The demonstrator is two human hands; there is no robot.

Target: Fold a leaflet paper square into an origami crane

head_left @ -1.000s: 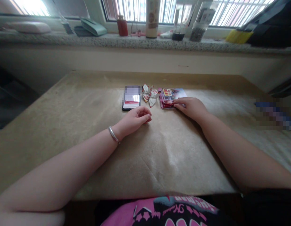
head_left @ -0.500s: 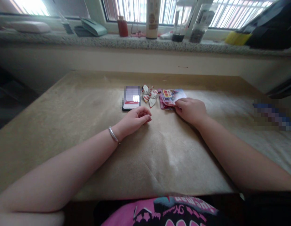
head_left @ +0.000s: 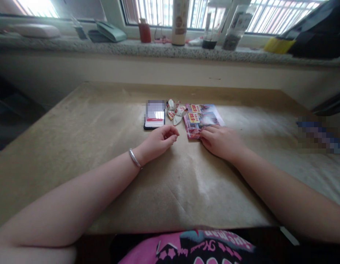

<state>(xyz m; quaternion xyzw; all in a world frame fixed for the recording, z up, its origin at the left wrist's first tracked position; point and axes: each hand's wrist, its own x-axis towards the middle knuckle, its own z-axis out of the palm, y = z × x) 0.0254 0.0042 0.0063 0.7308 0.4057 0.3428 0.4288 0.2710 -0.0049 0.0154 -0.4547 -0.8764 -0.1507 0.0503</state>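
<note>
Brown paper covers the bench (head_left: 76, 146) under a cluttered windowsill (head_left: 76, 46). Right hand (head_left: 221, 141) is pinching the near edge of a stack of colourful flyers (head_left: 203, 117), flat beside some folded paper bits (head_left: 175, 112). Left hand (head_left: 159, 141) rests loosely curled, holding nothing, just below a phone (head_left: 154, 115).

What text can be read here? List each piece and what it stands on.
"89.9": yellow price tags on the printed leaflet under the right hand.
Folded paper pieces: red marks, too small to read.
Phone screen: blurred, unreadable.
Bottles on the windowsill: labels unreadable.
</note>
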